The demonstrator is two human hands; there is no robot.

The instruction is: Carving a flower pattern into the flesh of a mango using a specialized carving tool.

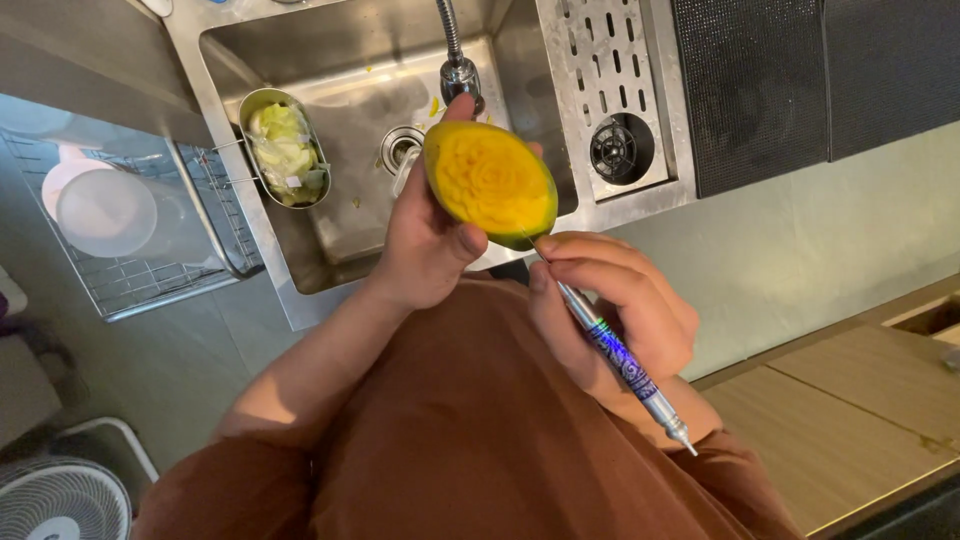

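My left hand [425, 235] cups a halved mango [490, 183] above the sink, its cut yellow face turned up toward me and carved with a petal-like pattern. A strip of green skin shows along its lower rim. My right hand [610, 305] grips a slim carving knife with a silver and blue patterned handle [620, 360], held like a pen. The thin blade tip touches the mango's lower right edge. My brown sleeves fill the bottom of the view.
A steel sink [345, 215] lies below the mango, with a faucet head [460, 75], a drain [400, 145] and an oval metal strainer of green scraps [285, 150]. A wire rack with a white bowl [100, 210] stands at left. A perforated steel panel [615, 100], a dark cooktop [750, 90] and a wooden counter [850, 420] are at right; a fan [55, 500] is bottom left.
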